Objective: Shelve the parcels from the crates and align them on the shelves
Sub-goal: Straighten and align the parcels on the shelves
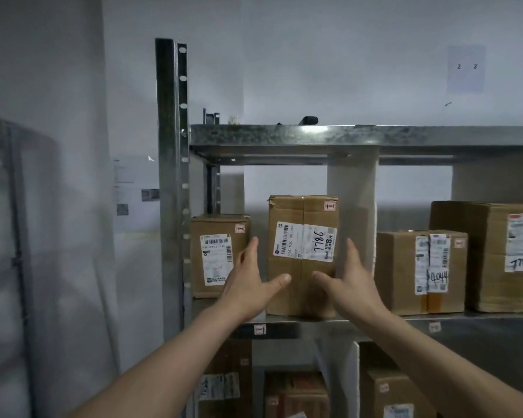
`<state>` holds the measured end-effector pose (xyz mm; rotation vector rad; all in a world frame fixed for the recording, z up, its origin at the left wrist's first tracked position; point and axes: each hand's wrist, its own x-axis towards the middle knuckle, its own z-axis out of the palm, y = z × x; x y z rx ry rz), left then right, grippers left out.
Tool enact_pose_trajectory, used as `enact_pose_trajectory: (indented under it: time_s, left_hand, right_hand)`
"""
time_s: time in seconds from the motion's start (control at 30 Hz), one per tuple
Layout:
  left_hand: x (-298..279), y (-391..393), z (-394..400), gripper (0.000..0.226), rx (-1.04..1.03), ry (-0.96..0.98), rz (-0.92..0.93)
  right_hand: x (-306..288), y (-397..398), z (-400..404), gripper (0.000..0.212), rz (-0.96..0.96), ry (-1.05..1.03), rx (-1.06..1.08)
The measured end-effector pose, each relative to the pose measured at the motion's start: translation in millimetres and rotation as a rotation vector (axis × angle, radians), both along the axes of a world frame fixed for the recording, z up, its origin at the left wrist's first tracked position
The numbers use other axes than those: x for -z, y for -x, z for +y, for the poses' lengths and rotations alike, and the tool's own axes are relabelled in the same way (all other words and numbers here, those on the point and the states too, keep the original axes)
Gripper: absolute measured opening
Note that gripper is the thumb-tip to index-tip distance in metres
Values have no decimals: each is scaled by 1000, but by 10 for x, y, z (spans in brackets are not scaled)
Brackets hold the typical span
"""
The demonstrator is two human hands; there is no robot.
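Head view: a metal rack (175, 182) of galvanised steel fills the right of the frame, its shelf (480, 315) carrying four brown cardboard boxes in a row. The largest box (495, 257) stands at the far right, with a white label handwritten "7786". Next in size is the tall parcel (302, 254) in the middle, upright at the front edge of the shelf, taped down its centre, a little dented at its top left corner; its white label lies sideways and reads "7786" in marker, with a printed "8" and a barcode. A medium box (420, 271) to its right bears two labels, one marked "4044". The smallest box (219, 254) sits at the left end beside the rack post, with a printed barcode label.

The left hand (248, 280) and right hand (349, 283) are spread open, flanking the tall parcel, thumbs against its front face; whether the fingers touch its sides cannot be told.
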<state>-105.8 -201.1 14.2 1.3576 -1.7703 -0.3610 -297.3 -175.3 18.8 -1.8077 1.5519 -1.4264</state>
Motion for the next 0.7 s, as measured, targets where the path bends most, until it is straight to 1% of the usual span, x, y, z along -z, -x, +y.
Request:
enact_pose_trajectory:
  time_s: [0.07, 0.17, 0.3, 0.5, 0.7]
  left_hand:
    - [28, 80, -164, 108, -31, -38, 25]
    - [88, 171, -385, 111, -44, -83, 80]
    - [185, 269, -599, 109, -24, -135, 115]
    - [301, 333, -857, 86, -19, -132, 152]
    - [334, 351, -1057, 88, -69, -120, 112]
  right_hand:
    - [24, 76, -246, 98, -19, -35, -19]
    - [85, 157, -565, 99, -52, -66, -47]
    - [210, 213, -876, 87, -68, -71, -74]
    - [341, 211, -1182, 76, -93, -88, -91]
    - [361, 157, -1396, 74, -108, -70, -34]
